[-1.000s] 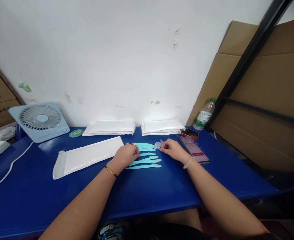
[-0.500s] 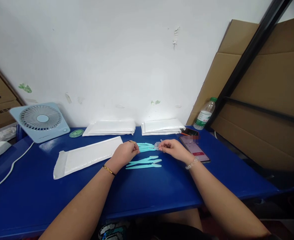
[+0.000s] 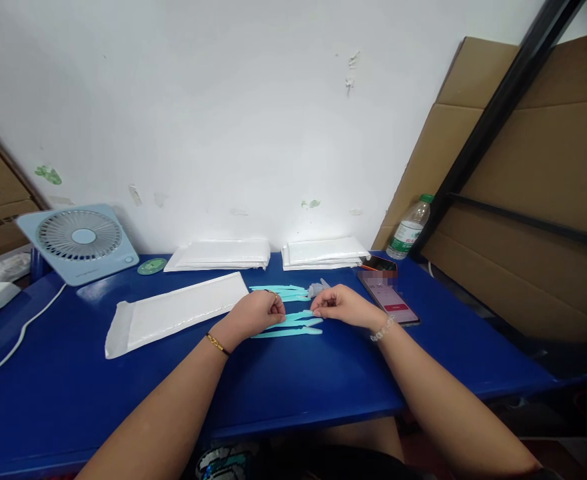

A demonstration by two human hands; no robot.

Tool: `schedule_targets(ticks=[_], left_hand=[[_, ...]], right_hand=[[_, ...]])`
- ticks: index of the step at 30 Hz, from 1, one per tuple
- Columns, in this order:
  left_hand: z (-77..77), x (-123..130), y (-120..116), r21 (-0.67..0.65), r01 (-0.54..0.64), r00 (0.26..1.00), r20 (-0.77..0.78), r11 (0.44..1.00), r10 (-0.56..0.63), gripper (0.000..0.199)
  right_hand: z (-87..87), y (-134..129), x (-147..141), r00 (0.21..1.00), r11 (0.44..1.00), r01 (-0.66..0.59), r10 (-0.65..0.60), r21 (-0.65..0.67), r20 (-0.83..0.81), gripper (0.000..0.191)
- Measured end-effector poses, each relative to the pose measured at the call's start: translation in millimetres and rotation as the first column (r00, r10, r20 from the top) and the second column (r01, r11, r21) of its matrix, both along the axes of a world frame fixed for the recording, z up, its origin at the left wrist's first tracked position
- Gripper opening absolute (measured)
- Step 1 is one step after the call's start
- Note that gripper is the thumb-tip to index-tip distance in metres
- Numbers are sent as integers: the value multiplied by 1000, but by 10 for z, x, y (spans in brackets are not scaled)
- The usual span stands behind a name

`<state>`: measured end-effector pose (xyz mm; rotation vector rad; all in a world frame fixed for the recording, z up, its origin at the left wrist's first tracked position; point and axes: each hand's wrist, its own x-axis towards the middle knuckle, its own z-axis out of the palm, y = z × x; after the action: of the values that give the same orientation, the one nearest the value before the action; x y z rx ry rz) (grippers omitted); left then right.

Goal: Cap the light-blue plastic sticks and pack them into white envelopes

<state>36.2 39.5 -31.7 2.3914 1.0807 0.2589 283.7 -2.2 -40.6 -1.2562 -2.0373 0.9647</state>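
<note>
Several thin turquoise sticks lie on the blue table in two groups. Fingers of my left hand (image 3: 262,312) are pinched on the handle part of the uppermost stick (image 3: 296,316) in the nearer group. At that stick's other end, the thumb and index finger of my right hand (image 3: 340,307) are closed on its tip. Below it lies another stick (image 3: 293,331). The farther group of sticks (image 3: 286,292) rests just behind my hands, with small translucent grey caps (image 3: 316,289) at its right end.
A white padded envelope (image 3: 178,312) lies left of my left hand. Two stacks of white envelopes (image 3: 218,254) (image 3: 323,251) stand against the wall. A blue fan (image 3: 83,240) is at the left; a phone (image 3: 390,300) and a bottle (image 3: 409,230) are at the right.
Both hands have moved nearer to me, from the farther sticks and the grey caps to the top stick of the nearer group. The grey caps are no longer between my right fingers.
</note>
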Motion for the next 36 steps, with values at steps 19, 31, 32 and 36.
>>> schedule_targets(ticks=[19,31,32,36], left_hand=[[-86,0,109,291,-112,992,-22,950,124,14],[-86,-51,98,216,-62,998,-7,974,65,14],[-81,-46,93,235,-49,998,-28,971,57,16],[-58,-35,91,301,-61,995,-59,952,83,22]], right_hand=[[-79,187,82,963,930,235,-262,283,60,24],[-115,154,81,859,953,289,-301,-93,-415,33],[-117,157,81,857,952,291,-303,-94,-417,34],[-123,169,85,843,946,297,-322,-126,-430,32]])
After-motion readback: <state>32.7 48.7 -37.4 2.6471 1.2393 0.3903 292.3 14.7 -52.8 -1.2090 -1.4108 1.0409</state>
